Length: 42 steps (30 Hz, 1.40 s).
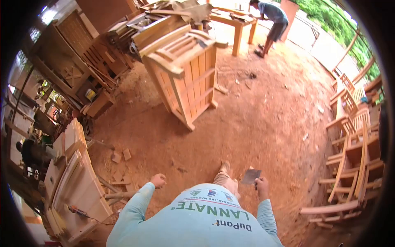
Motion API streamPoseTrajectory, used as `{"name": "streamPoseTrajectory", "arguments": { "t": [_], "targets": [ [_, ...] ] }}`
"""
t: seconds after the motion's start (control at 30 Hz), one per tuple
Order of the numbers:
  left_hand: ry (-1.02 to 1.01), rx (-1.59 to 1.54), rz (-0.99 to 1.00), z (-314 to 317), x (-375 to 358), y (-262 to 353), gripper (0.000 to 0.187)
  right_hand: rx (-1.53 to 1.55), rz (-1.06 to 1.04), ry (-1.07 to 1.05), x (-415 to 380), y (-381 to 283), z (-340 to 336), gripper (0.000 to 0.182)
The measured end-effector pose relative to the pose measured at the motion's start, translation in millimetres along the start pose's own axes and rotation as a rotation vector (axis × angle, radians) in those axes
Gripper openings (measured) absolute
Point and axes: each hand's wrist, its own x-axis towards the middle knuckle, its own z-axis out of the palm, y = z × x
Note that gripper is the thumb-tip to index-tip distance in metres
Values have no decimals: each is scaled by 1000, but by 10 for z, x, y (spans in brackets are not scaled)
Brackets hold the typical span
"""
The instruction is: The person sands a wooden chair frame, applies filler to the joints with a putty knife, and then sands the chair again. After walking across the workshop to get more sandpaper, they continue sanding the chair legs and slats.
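My right hand (261, 184) grips the edge of a small dark grey square sheet (251, 176) that looks like sandpaper, held out over the dirt floor. At my other side, my left hand (158, 180) hangs with its fingers curled in, and nothing shows in it. One foot (225, 166) is stepping forward on the floor between the hands. Ahead of me, a slatted wooden bench frame (193, 82) is propped up on its side.
Wooden panels (84, 181) and scraps lie at the left. Chair frames (349, 160) line the right side. At the back, a person (271, 22) bends over a wooden table (234, 21). Cabinets and planks (78, 53) stand at the far left. Reddish dirt floor (263, 119) stretches ahead.
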Motion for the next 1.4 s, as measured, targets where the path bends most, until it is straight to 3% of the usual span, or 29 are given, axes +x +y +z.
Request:
{"name": "streamPoseTrajectory", "arguments": {
  "t": [0.07, 0.13, 0.23, 0.33, 0.37, 0.4, 0.5, 0.57, 0.63, 0.7, 0.73, 0.83, 0.9, 0.93, 0.97, 1.03, 1.1, 1.13, 1.17, 1.2, 1.27, 1.4],
  "targets": [
    [-34, 101, 107, 58, 92, 710, 40, -105, -69, -17, 516, -451, -6, 8],
    [37, 289, 470, -45, -110, 1748, 29, -266, -258, 2, 1301, -567, -11, 9],
    [72, 126, 596, -153, -96, 2943, 18, -396, -236, -27, 1934, -1272, 17, 22],
    [40, 108, 716, -512, -324, 4163, 12, -362, -254, -80, 2338, -1879, 164, 20],
    [10, 17, 705, -631, -280, 4444, 13, -371, -278, -79, 2456, -2022, 222, 20],
    [-22, -74, 694, -749, -213, 4688, 14, -403, -227, -59, 2113, -2597, 354, 17],
    [-30, -274, 665, -1226, -79, 5429, 17, -132, -250, -135, 2884, -2238, 642, 14],
    [-18, -334, 630, -1659, 154, 5860, 17, -138, -223, -138, 2956, -2425, 789, 14],
    [61, -339, 793, -2182, 639, 6156, 17, -100, -178, -137, 3151, -2627, 905, 14],
    [123, -328, 821, -2854, 1037, 6530, 19, -14, -114, -132, 3404, -2700, 955, 14],
    [186, -302, 830, -3219, 1246, 6751, 20, -122, -224, -47, 3874, -2414, 938, 15],
    [394, -260, 851, -4439, 2027, 7355, 25, -42, -87, -3, 4087, -2855, 896, 11],
    [686, -158, 800, -5252, 2313, 7857, 35, -71, -84, 30, 4390, -2960, 839, 12],
    [945, -58, 941, -5743, 2659, 7986, 41, -81, -83, 45, 4567, -3031, 881, 13],
    [1032, -199, 975, -6387, 3124, 8091, 46, -73, -100, 60, 4648, -3168, 950, 13],
    [1232, -141, 632, -6763, 3133, 8339, 76, -72, -113, 88, 4742, -3399, 1025, 13],
    [1417, 501, 308, -7078, 3452, 8346, 86, -84, -74, 83, 4767, -3714, 1208, 10],
    [1495, 285, 376, -7069, 3643, 8343, 82, -85, -56, 84, 4811, -3871, 1323, 9],
    [1551, 66, 443, -6924, 3790, 8368, 78, -309, -204, 165, 4838, -4011, 1449, 9],
    [1268, -65, 500, -6589, 3560, 8444, 60, -543, -339, 244, 4823, -4098, 1515, 9],
    [1069, 79, 684, -5962, 3494, 8373, 52, -127, -292, 73, 5290, -3833, 1562, 11],
    [766, 296, 972, -4809, 3115, 8299, 43, -36, -287, -45, 5311, -4925, 1786, 10]
  ]
}}
